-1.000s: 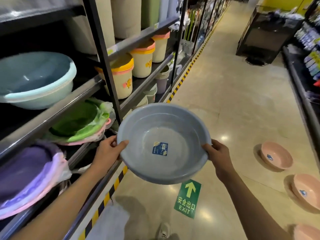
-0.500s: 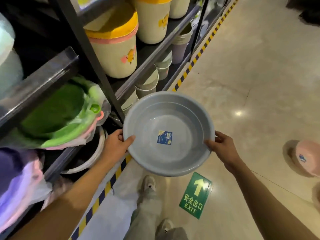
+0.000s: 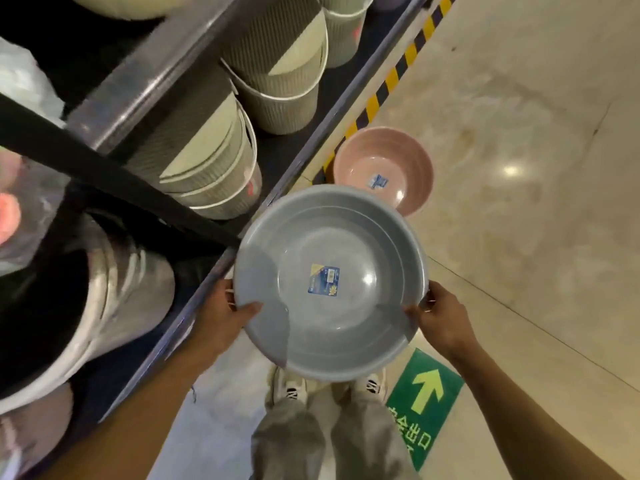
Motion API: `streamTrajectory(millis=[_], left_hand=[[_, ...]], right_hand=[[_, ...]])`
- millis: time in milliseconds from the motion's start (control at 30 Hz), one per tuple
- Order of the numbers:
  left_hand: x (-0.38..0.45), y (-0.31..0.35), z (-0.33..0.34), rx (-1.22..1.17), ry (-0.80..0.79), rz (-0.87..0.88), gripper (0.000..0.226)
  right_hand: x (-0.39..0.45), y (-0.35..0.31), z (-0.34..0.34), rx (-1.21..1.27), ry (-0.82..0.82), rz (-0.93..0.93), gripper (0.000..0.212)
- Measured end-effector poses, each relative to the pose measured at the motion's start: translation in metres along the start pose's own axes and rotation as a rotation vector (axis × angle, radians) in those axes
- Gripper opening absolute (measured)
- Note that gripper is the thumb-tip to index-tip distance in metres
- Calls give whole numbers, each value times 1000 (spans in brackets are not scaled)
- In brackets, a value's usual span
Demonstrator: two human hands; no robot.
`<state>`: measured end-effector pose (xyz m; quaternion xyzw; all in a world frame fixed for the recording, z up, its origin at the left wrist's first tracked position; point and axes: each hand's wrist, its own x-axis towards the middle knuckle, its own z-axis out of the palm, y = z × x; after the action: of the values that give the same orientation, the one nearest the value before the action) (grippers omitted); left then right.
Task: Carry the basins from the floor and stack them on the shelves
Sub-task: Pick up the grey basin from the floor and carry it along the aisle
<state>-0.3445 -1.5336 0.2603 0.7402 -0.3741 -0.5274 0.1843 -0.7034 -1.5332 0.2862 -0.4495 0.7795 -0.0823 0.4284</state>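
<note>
I hold a grey basin (image 3: 329, 282) with a blue label in its middle, level in front of me above my feet. My left hand (image 3: 228, 317) grips its near left rim, thumb inside. On the near right rim sits my right hand (image 3: 440, 317), fingers curled around the edge. A pink basin (image 3: 382, 168) with a small label lies on the floor just beyond the grey one, beside the shelf base. The dark metal shelves (image 3: 166, 77) run along my left.
Ribbed cream buckets (image 3: 277, 71) stand stacked on the lowest shelf. A shiny metal basin (image 3: 114, 299) fills the shelf at lower left. A yellow-black stripe (image 3: 391, 81) edges the shelf base. A green exit arrow sticker (image 3: 426, 403) lies on the polished floor by my shoes (image 3: 291, 389).
My view has tipped down steeply toward the floor and lowest shelf. The grey basin stays in both hands, now over my feet, and a pink basin has come into view beyond it.
</note>
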Motion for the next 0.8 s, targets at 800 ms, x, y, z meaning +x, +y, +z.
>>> streamTrajectory(millis=[800], left_hand=[[187, -134, 109, 337, 75, -218, 52]], right_hand=[[210, 102, 155, -137, -84, 102, 35]])
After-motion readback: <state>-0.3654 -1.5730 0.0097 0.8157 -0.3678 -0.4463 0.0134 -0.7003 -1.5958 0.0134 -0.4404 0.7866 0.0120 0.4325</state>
